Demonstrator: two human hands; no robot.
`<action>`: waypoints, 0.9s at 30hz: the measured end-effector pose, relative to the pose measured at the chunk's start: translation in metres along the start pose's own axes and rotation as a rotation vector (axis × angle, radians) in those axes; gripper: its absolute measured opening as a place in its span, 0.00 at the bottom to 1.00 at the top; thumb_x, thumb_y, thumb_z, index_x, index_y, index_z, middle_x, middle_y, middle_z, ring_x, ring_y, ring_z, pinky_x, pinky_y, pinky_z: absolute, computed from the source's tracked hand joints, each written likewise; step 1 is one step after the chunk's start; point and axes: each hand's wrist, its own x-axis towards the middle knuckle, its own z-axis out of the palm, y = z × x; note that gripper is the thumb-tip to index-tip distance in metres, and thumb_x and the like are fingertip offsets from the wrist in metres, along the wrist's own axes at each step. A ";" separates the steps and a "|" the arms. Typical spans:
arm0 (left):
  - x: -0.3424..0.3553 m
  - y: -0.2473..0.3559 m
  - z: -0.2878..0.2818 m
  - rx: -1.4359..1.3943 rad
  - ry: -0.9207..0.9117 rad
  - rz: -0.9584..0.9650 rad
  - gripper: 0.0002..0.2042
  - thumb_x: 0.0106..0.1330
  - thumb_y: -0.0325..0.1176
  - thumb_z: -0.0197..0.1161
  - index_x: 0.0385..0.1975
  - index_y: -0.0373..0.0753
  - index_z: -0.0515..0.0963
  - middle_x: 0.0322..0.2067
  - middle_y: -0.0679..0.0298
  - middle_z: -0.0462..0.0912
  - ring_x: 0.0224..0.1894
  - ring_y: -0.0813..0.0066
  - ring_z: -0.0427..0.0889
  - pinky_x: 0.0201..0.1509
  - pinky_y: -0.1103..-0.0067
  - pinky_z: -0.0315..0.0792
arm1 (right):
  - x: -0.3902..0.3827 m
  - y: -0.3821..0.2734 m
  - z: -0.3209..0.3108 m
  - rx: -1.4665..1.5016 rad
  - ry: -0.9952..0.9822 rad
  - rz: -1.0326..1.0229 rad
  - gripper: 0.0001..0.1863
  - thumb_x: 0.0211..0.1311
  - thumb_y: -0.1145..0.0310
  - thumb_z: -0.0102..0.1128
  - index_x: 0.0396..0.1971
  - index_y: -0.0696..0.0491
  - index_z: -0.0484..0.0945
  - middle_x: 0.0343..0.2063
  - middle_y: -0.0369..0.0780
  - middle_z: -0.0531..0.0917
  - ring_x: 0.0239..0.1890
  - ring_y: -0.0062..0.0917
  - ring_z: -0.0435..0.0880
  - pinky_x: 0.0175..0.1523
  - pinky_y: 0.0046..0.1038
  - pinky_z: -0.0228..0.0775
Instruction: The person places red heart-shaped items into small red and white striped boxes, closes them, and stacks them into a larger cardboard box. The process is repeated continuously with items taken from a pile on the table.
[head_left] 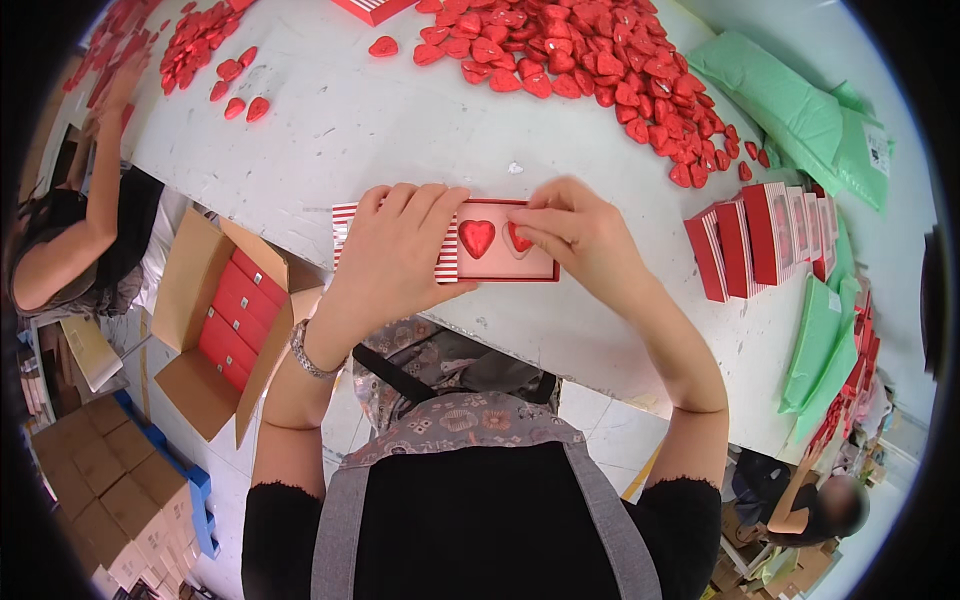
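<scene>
Hands filling a small red-edged pink tray (500, 262) at frame centre.

The left hand (395, 255) lies curled over the tray's red-and-white striped sleeve (448, 262), gripping it; the right hand (575, 232) pinches a red foil heart chocolate (517, 238) into the tray beside another seated heart (477, 237). A heap of loose foil hearts (570, 50) fills the white table (340, 130) above.

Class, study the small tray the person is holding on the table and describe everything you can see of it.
The tray is a shallow pink rectangle with a red rim, lying flat near the white table's front edge. It looks like thin moulded plastic or card. One red foil heart sits in a heart-shaped hollow; a second heart lies beside it under the right hand's fingertips. The left hand covers its left end, where a red-and-white striped sleeve shows.
</scene>
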 end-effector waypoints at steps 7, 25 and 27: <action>0.001 0.002 -0.001 0.018 -0.023 -0.003 0.42 0.39 0.49 0.78 0.56 0.38 0.69 0.49 0.59 0.74 0.52 0.59 0.72 0.59 0.64 0.62 | -0.020 -0.006 0.018 -0.160 0.208 -0.173 0.16 0.46 0.76 0.70 0.39 0.53 0.85 0.38 0.35 0.83 0.42 0.32 0.76 0.46 0.30 0.72; 0.000 0.005 -0.004 0.019 -0.018 0.003 0.44 0.36 0.49 0.79 0.57 0.38 0.68 0.50 0.59 0.74 0.55 0.58 0.71 0.66 0.61 0.58 | -0.031 -0.007 0.015 -0.201 0.217 -0.176 0.29 0.43 0.67 0.74 0.51 0.51 0.79 0.57 0.44 0.74 0.56 0.39 0.72 0.58 0.38 0.66; -0.001 0.008 -0.009 0.034 0.055 0.023 0.45 0.35 0.49 0.79 0.57 0.37 0.68 0.51 0.58 0.73 0.57 0.58 0.70 0.70 0.57 0.54 | -0.022 -0.014 0.010 -0.294 0.126 -0.197 0.33 0.45 0.60 0.73 0.55 0.52 0.75 0.61 0.45 0.70 0.61 0.40 0.68 0.61 0.39 0.63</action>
